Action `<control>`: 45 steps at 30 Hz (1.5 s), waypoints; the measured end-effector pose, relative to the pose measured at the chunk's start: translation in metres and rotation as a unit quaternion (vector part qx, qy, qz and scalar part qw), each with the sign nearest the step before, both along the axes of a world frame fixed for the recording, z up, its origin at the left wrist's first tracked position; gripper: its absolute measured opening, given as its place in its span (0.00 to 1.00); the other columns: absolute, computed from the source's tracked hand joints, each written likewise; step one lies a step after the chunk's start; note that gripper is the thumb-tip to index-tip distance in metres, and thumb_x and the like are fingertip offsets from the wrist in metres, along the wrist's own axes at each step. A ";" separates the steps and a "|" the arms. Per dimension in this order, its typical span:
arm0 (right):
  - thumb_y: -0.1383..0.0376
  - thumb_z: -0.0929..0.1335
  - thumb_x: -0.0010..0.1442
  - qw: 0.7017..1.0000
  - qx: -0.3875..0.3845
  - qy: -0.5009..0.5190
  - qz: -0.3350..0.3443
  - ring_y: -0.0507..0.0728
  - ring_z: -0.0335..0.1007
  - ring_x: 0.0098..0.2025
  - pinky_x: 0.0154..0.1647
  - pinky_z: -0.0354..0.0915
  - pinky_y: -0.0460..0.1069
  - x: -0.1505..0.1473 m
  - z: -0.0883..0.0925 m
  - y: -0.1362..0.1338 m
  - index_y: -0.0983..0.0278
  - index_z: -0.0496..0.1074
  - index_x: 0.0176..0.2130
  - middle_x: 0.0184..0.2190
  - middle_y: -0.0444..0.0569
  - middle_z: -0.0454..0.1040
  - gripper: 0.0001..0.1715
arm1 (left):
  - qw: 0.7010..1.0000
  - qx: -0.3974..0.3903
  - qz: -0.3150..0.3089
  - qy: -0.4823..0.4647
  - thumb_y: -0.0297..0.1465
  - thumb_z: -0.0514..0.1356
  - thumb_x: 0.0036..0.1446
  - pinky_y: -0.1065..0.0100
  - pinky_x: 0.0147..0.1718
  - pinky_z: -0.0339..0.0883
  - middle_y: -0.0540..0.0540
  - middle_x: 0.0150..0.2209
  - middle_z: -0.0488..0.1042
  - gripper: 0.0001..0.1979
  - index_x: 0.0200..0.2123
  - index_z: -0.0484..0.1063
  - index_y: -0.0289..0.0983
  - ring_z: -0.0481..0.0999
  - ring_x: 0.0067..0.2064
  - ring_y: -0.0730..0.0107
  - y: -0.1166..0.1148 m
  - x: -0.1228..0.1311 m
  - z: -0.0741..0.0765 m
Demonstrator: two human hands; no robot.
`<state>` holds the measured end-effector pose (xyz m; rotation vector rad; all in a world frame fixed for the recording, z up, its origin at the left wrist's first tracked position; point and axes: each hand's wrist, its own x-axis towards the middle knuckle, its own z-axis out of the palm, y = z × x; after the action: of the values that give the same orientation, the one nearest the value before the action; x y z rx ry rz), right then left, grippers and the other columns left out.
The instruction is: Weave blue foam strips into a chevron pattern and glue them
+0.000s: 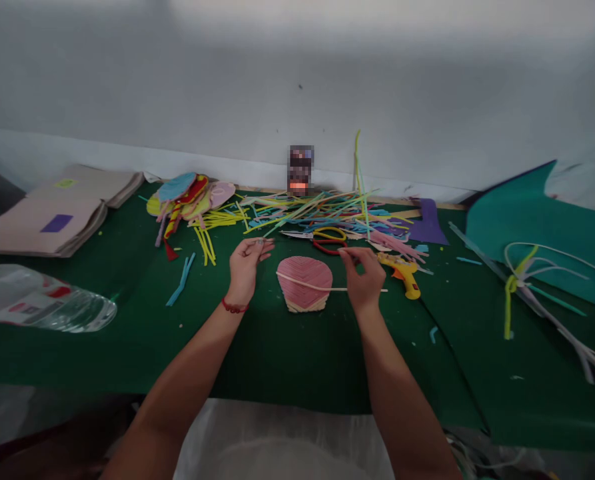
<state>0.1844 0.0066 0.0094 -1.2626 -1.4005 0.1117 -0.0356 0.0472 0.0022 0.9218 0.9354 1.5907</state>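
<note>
A pink fan-shaped piece [304,283] with ribbed rows and a pale lower edge lies on the green table between my hands. One thin cream strip [317,287] crosses it and runs on behind my right hand. My left hand [247,261] is to the upper left of the piece, thumb and fingers drawn together beside the end of a teal strip; whether it grips anything is unclear. My right hand [362,270] is pinched at the red handle of the scissors [322,239]; anything between its fingertips is too small to make out.
Loose coloured strips [307,213] are heaped at the back by a phone-like object [300,170]. A yellow glue gun [404,273] with a black cord lies right. Left are finished-looking fan pieces [192,193], a plastic bottle [42,300] and cardboard [52,217]. Teal sheet [537,240] stands far right.
</note>
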 end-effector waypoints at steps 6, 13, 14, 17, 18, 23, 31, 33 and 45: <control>0.50 0.65 0.59 0.919 -0.181 0.260 0.234 0.51 0.65 0.25 0.25 0.63 0.47 -0.029 -0.005 -0.005 0.62 0.70 0.47 0.27 0.45 0.74 0.24 | 0.997 0.003 -0.078 0.018 0.41 0.67 0.47 0.68 0.34 0.71 0.44 0.35 0.80 0.14 0.32 0.73 0.37 0.79 0.36 0.66 -0.012 0.010 0.005; 0.47 0.63 0.59 0.889 -0.140 0.352 0.258 0.52 0.66 0.25 0.28 0.65 0.48 -0.030 -0.004 -0.005 0.62 0.70 0.31 0.24 0.46 0.72 0.21 | 0.986 -0.009 -0.151 0.075 0.38 0.69 0.43 0.66 0.33 0.71 0.44 0.32 0.80 0.17 0.36 0.75 0.36 0.79 0.35 0.63 -0.021 0.022 0.005; 0.47 0.64 0.59 0.890 -0.138 0.347 0.261 0.52 0.67 0.26 0.29 0.66 0.49 -0.030 -0.003 -0.005 0.62 0.70 0.31 0.24 0.47 0.72 0.22 | 0.985 -0.011 -0.154 0.079 0.37 0.69 0.43 0.66 0.33 0.70 0.44 0.32 0.80 0.18 0.37 0.75 0.36 0.79 0.35 0.63 -0.021 0.022 0.005; 0.46 0.64 0.58 0.888 -0.135 0.343 0.276 0.53 0.68 0.27 0.29 0.66 0.49 -0.031 -0.001 -0.006 0.62 0.68 0.31 0.26 0.47 0.72 0.22 | 0.984 -0.014 -0.159 0.083 0.37 0.69 0.43 0.66 0.34 0.70 0.44 0.31 0.80 0.16 0.35 0.76 0.35 0.79 0.35 0.64 -0.021 0.021 0.005; 0.47 0.64 0.58 0.885 -0.134 0.343 0.283 0.53 0.68 0.27 0.29 0.66 0.49 -0.032 -0.001 -0.007 0.62 0.68 0.31 0.26 0.47 0.72 0.21 | 0.984 -0.014 -0.159 0.082 0.36 0.69 0.43 0.66 0.34 0.70 0.44 0.31 0.80 0.15 0.34 0.76 0.35 0.79 0.34 0.64 -0.021 0.021 0.005; 0.49 0.65 0.59 0.873 -0.134 0.354 0.308 0.52 0.67 0.27 0.29 0.65 0.48 -0.033 -0.001 -0.007 0.62 0.68 0.31 0.26 0.46 0.71 0.19 | 0.984 -0.012 -0.158 0.077 0.38 0.68 0.45 0.64 0.35 0.70 0.42 0.32 0.80 0.15 0.33 0.76 0.34 0.79 0.36 0.62 -0.020 0.020 0.004; 0.48 0.65 0.58 0.873 -0.139 0.352 0.307 0.53 0.67 0.29 0.30 0.65 0.50 -0.032 -0.003 -0.006 0.62 0.68 0.31 0.29 0.48 0.72 0.20 | 0.981 -0.034 -0.183 0.063 0.39 0.69 0.44 0.63 0.38 0.70 0.40 0.36 0.80 0.17 0.35 0.76 0.35 0.79 0.38 0.60 -0.022 0.020 0.008; 0.48 0.65 0.58 0.872 -0.138 0.351 0.313 0.53 0.67 0.29 0.30 0.66 0.50 -0.033 -0.004 -0.006 0.62 0.68 0.31 0.29 0.48 0.72 0.19 | 0.980 -0.044 -0.186 0.062 0.39 0.69 0.42 0.63 0.38 0.71 0.40 0.35 0.81 0.17 0.34 0.77 0.35 0.80 0.37 0.60 -0.023 0.021 0.009; 0.51 0.62 0.62 0.900 -0.121 0.281 0.311 0.54 0.70 0.32 0.32 0.68 0.50 -0.032 -0.007 -0.007 0.61 0.71 0.33 0.32 0.49 0.73 0.19 | 0.981 -0.059 -0.176 0.051 0.39 0.69 0.43 0.64 0.35 0.70 0.41 0.32 0.80 0.16 0.32 0.76 0.33 0.79 0.36 0.61 -0.025 0.024 0.007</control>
<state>0.1520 -0.0002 0.0021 -0.8239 -1.2408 1.0377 -0.0117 0.0226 0.0092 1.0298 0.8706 1.1857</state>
